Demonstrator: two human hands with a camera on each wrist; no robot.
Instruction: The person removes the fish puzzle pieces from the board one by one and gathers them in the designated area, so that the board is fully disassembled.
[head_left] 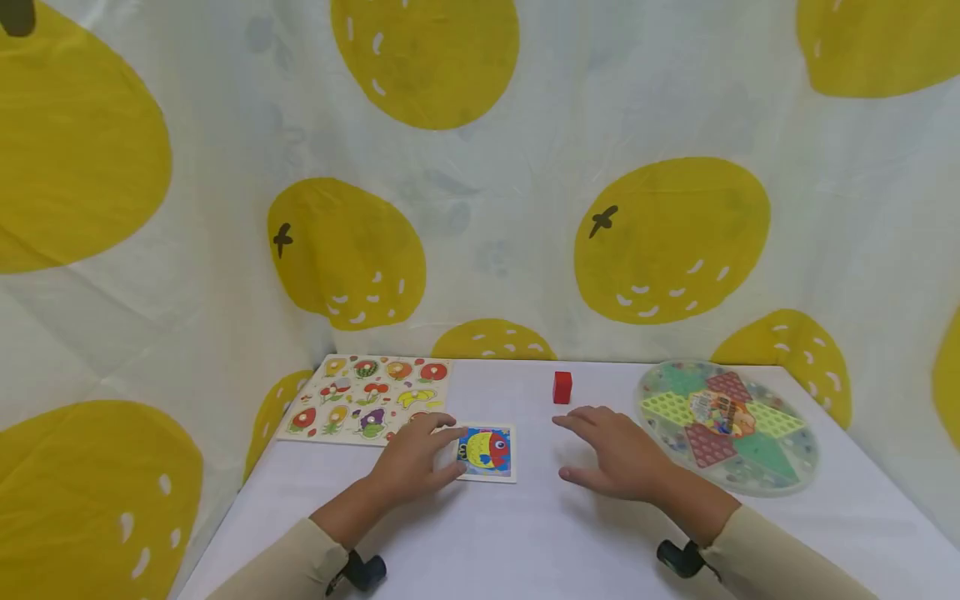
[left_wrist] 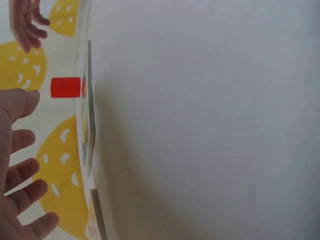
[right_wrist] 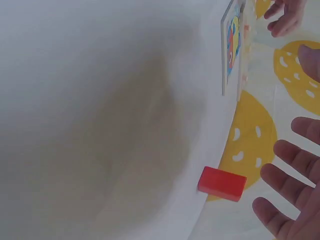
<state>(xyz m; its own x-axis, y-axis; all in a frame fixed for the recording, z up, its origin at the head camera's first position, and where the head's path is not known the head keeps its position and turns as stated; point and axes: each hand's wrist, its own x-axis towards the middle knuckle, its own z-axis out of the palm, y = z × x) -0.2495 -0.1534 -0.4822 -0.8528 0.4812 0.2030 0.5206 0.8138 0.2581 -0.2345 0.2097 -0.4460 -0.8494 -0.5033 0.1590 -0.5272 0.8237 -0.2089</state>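
Observation:
My left hand (head_left: 414, 457) hovers at the left side of a small square fish puzzle (head_left: 489, 454), its fingers spread and relaxed, overlapping the puzzle's edge in the head view. Nothing is between those fingers in the left wrist view (left_wrist: 22, 175). To the right of the puzzle my right hand (head_left: 618, 458) is held over the table with parted fingers and holds nothing. A red block (head_left: 562, 387) stands upright beyond the right fingertips. It also shows below the puzzle in the right wrist view, a red block (right_wrist: 222, 183) near the right fingers (right_wrist: 285, 185).
A wooden fruit peg board (head_left: 352, 425) lies at the back left, partly behind the left hand. On the right rests a round clear-covered game board (head_left: 780, 454) with coloured triangles. The white-covered table (head_left: 525, 550) meets a lemon-print curtain (head_left: 495, 250) at the back.

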